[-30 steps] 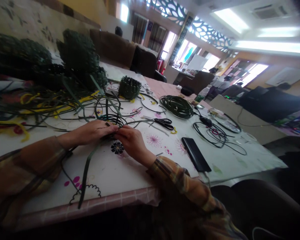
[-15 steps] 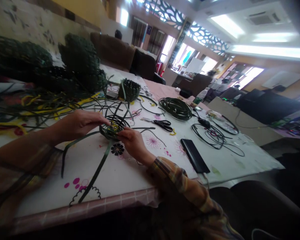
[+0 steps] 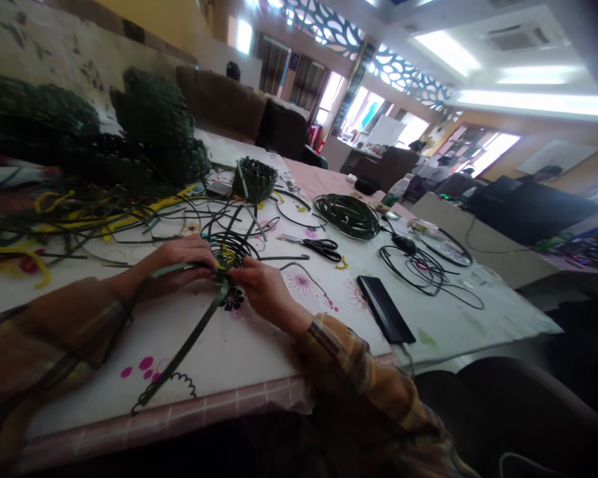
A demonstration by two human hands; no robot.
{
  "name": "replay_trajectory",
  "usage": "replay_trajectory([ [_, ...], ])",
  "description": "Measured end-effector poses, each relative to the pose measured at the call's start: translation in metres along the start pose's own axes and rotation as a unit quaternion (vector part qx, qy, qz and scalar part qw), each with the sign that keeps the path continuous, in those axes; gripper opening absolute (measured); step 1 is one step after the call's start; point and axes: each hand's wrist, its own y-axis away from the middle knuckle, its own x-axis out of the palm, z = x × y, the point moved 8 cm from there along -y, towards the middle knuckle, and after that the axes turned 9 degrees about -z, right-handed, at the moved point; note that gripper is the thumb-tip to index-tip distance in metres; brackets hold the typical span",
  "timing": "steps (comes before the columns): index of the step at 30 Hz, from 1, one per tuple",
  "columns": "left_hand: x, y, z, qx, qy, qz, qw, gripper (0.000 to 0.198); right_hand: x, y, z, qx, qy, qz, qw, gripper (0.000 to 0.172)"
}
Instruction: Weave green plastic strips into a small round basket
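Observation:
A small, partly woven basket [image 3: 239,247] of dark green plastic strips lies on the table between my hands, with loose strip ends spreading from it and yellow bits inside. My right hand [image 3: 262,284] is closed, thumb and fingers pinching the basket's near right rim. My left hand [image 3: 187,262] is closed at the near left rim, gripping a green strip [image 3: 172,269] that runs back over the fingers toward my forearm. Another flat strip [image 3: 187,345] hangs from the near side toward the table edge. The fingertips partly hide the weave where both hands meet.
Black-handled scissors [image 3: 321,248] lie right of the basket, near a coil of green strip [image 3: 346,216]. A finished-looking small basket [image 3: 255,179] stands behind. A black phone [image 3: 386,309] and loose black coil [image 3: 418,269] are farther right. Woven pieces [image 3: 152,109] and yellow strips crowd the left.
My left hand has moved from the basket's inner left side down to its near rim and taken hold of the strip that hung there. My right hand stays at the rim.

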Motion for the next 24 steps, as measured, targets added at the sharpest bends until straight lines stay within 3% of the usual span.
replay_trajectory([
  [5,0.003,0.025,-0.004,-0.037,-0.04,-0.069,0.996,0.025,0.01,0.014,0.011,-0.062,0.14,0.051,0.987,0.01],
  [10,0.008,0.033,-0.012,-0.023,-0.062,-0.052,0.996,0.026,0.017,0.017,0.015,-0.068,0.163,0.088,0.98,0.01],
  [15,0.007,0.031,-0.014,0.019,-0.042,-0.059,0.997,0.018,0.015,0.018,0.018,-0.068,0.172,0.085,0.979,0.011],
  [24,0.006,0.035,-0.004,-0.038,0.0,-0.072,0.997,0.018,0.02,0.024,0.034,-0.145,0.244,0.097,0.954,0.025],
])
